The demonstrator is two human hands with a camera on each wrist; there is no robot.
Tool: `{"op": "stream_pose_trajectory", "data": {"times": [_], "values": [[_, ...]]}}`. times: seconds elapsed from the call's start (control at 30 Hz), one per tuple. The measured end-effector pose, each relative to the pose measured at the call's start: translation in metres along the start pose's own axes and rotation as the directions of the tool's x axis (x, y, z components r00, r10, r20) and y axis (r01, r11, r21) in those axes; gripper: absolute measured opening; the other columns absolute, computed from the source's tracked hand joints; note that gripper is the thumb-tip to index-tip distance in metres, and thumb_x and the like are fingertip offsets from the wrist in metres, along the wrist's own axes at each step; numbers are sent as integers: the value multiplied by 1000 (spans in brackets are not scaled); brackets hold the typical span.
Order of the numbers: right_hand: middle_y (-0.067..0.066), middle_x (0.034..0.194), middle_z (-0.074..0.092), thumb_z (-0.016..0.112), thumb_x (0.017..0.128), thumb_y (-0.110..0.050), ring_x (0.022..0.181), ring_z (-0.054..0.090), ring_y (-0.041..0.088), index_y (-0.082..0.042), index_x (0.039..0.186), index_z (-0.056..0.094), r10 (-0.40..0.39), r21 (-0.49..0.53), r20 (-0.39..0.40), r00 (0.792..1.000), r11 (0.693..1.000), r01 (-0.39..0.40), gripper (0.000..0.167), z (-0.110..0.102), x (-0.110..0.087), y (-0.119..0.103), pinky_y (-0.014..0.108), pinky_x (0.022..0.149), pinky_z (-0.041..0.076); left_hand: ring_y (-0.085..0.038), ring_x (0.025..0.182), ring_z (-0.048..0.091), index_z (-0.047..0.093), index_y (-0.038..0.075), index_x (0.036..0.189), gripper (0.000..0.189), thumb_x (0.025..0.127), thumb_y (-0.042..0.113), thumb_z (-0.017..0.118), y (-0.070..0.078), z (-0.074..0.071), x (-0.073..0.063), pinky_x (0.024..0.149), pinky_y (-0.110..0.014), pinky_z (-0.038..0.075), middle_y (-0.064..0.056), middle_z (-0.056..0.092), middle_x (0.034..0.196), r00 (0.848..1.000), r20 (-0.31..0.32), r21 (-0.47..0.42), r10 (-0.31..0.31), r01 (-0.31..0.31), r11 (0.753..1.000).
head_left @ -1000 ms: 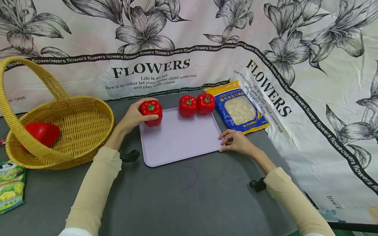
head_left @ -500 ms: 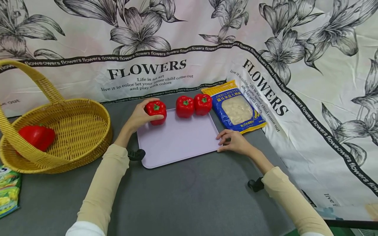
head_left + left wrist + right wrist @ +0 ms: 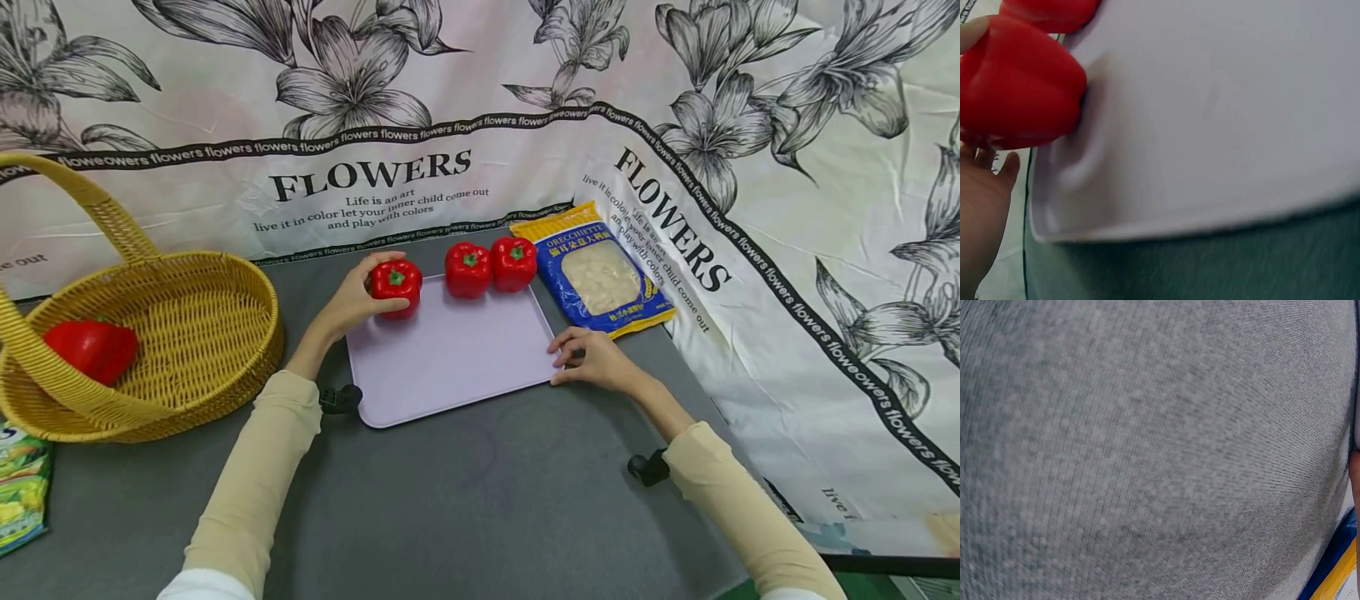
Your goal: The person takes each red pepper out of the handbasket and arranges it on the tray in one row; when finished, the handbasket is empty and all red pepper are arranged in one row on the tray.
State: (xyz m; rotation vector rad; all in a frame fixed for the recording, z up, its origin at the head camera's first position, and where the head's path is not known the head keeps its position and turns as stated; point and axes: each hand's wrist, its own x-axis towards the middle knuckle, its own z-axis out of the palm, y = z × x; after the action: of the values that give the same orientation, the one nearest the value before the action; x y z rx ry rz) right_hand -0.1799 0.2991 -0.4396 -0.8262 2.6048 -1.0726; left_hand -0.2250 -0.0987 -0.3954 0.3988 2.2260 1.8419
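Note:
In the head view my left hand (image 3: 352,300) holds a red bell pepper (image 3: 396,287), thumb on its near side, at the back left corner of the lilac tray (image 3: 457,358). The left wrist view shows this pepper (image 3: 1019,87) close up, with part of the hand at the left edge. Two more red bell peppers, one (image 3: 467,271) beside the other (image 3: 513,264), stand together at the tray's back edge. My right hand (image 3: 596,360) grips the tray's right edge near the front corner, fingers bent. Almost none of it shows in the right wrist view.
A yellow wicker basket (image 3: 217,333) with a tall handle stands at the left, a red bell pepper (image 3: 93,350) inside it. A blue and yellow orecchiette bag (image 3: 600,275) lies right of the tray. A green packet (image 3: 22,492) is at the left edge. Flower-printed cloth (image 3: 375,183) backs the table.
The pepper in my left hand has shifted slightly right relative to the tray over the last second. My right hand stays at the tray's edge. The head view has panned a little.

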Motion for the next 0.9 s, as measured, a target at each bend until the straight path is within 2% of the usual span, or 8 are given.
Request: {"op": "stream_pose_trajectory", "data": {"times": [0.1, 0.2, 0.23, 0.33, 0.43, 0.57, 0.7, 0.9], "values": [[12, 103, 65, 85, 70, -7, 93, 59, 23, -2, 77, 73, 13, -2, 7, 1000, 1000, -13, 15, -2, 0, -2, 28, 78, 56, -39, 130, 34, 35, 0, 145, 73, 80, -1, 68, 2, -5, -3, 106, -55, 34, -21, 29, 147, 999, 46, 45, -3, 1, 999], [11, 104, 65, 85, 71, -10, 93, 58, 22, -4, 77, 73, 5, 18, 12, 1000, 1000, -5, 14, -4, 0, -4, 28, 78, 56, -39, 135, 30, 31, 0, 147, 76, 81, -1, 68, 4, -10, -6, 110, -53, 29, -21, 27, 150, 997, 73, 88, 5, -12, 996], [11, 104, 65, 85, 71, -10, 93, 58, 22, -4, 77, 73, 1, 24, 12, 1000, 1000, -1, 14, -4, 0, -4, 28, 78, 56, -38, 137, 28, 30, 0, 148, 76, 82, -1, 68, 0, -12, -4, 111, -51, 27, -21, 28, 150, 997, 71, 89, 14, -21, 996], [11, 104, 65, 85, 71, -10, 92, 58, 22, -5, 77, 73, -7, 29, 13, 1000, 1000, 7, 14, -4, -1, -4, 29, 78, 56, -34, 139, 30, 30, -1, 146, 74, 83, -1, 69, -14, -16, 0, 114, -45, 24, -20, 34, 149, 999, 38, 43, 29, -30, 999], [11, 104, 65, 85, 71, -9, 92, 59, 22, -5, 76, 73, -9, 33, 9, 1000, 999, 9, 14, -4, -1, -2, 29, 78, 56, -29, 138, 33, 38, 0, 142, 70, 81, -1, 73, -29, -19, 6, 113, -41, 26, -17, 41, 145, 1000, -4, 9, 29, -29, 1000], [11, 104, 65, 85, 71, -9, 92, 59, 23, -5, 77, 73, 1, 44, 8, 1000, 999, -1, 14, -3, -1, -1, 30, 78, 56, -29, 134, 41, 49, 4, 138, 66, 78, 3, 78, -31, -22, 6, 108, -40, 34, -13, 47, 142, 999, -37, 52, 15, -13, 999], [14, 105, 65, 84, 71, -6, 93, 59, 25, -2, 77, 73, 15, 36, 8, 1000, 999, -16, 14, -3, -2, -4, 34, 79, 56, -29, 131, 45, 52, 6, 138, 66, 77, 6, 79, -32, -24, 6, 103, -37, 40, -11, 50, 141, 998, -61, 86, 4, 1, 996], [25, 105, 63, 81, 72, 3, 94, 59, 35, 7, 78, 70, 9, 48, 19, 1000, 999, -10, 13, -8, -2, -29, 42, 79, 55, -27, 127, 49, 51, 5, 138, 68, 77, 8, 80, -31, -25, 9, 99, -33, 43, -12, 51, 140, 995, -97, 99, -10, 19, 995]]}}
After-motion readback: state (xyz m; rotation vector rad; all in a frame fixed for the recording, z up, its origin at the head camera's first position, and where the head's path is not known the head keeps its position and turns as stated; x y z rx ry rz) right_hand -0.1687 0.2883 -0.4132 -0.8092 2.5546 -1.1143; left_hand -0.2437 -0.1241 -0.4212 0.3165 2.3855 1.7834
